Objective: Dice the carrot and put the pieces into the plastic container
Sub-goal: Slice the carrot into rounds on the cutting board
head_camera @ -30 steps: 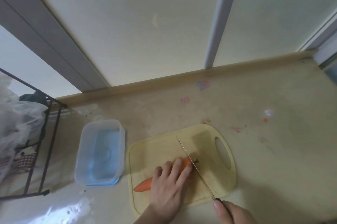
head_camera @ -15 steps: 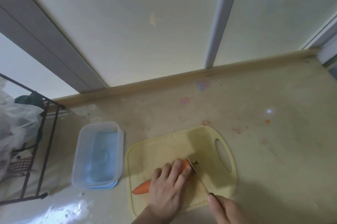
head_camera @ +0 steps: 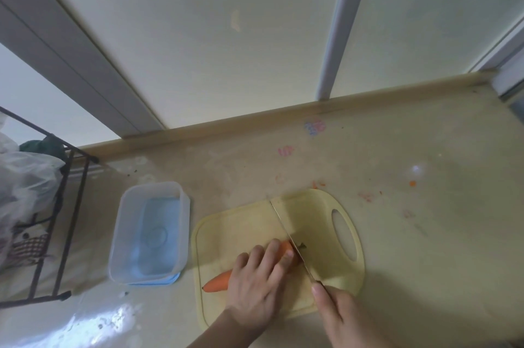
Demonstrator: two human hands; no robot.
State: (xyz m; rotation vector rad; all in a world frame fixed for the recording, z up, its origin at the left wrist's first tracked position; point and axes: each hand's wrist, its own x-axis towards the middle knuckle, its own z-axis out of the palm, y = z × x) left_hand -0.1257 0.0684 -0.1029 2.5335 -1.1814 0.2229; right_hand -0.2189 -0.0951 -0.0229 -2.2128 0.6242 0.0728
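On the pale yellow cutting board [head_camera: 249, 223] lies the carrot [head_camera: 217, 283], whole as far as one can see, its thin tip pointing left and its stalk end to the right, where the knife [head_camera: 286, 230] blade sits against it just short of the dark stem. The left hand [head_camera: 255, 285] presses down over the middle of the carrot with fingers only lightly bent, and the fingertips [head_camera: 288, 254] lie right beside the blade; the likeliest harm is a nick there if the edge skids leftward off the rounded skin. The right hand [head_camera: 344, 316] grips the knife handle, forefinger laid along the spine, which steadies the blade but hides the handle itself. A round carrot tends to roll under a downward stroke, and the left hand's flat hold may not stop that; a roll would throw the cut askew or push the blade toward the knuckles. The severed top could also jump off the board onto the counter [head_camera: 425, 234]. The plastic container [head_camera: 150, 194] stands open and holding no pieces just left of the board, resting on its blue lid [head_camera: 158, 281], close enough that a sweeping elbow or sliding board could knock it.
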